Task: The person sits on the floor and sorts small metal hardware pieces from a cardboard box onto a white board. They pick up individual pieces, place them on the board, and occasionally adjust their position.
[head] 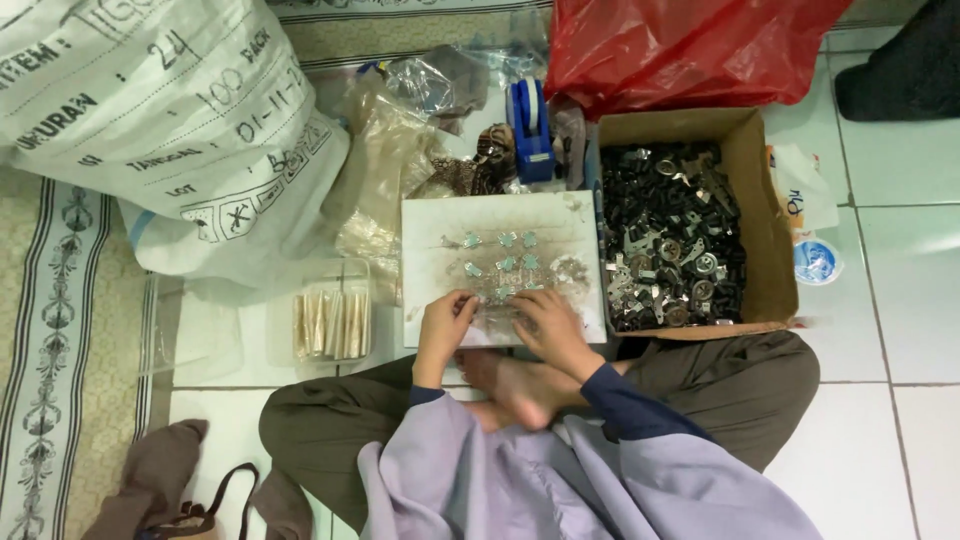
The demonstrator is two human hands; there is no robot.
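Small metal pieces [500, 255], silvery and flat, lie in loose rows at the centre of the frame on a stained white board [580, 215], which rests on the tiled floor just above the seated person's crossed legs. Left hand [445, 320] sits at the board's lower edge, fingers curled narrow over a small item; what it grips cannot be told. Right hand [548, 325] lies just beside it at the lower centre of the board, fingers bent down onto the surface among the pieces; whether it holds one cannot be told. A cardboard box [765, 230] touches the board's right edge and is filled with black and silver metal parts [670, 240]. A blue tape dispenser [530, 125] stands just above the board, with crumpled clear plastic bags [400, 150] to its left. A red plastic bag [680, 45] occupies the upper right, a large white printed sack [160, 120] the upper left. A clear tray of pale sticks [330, 322] lies left of the board
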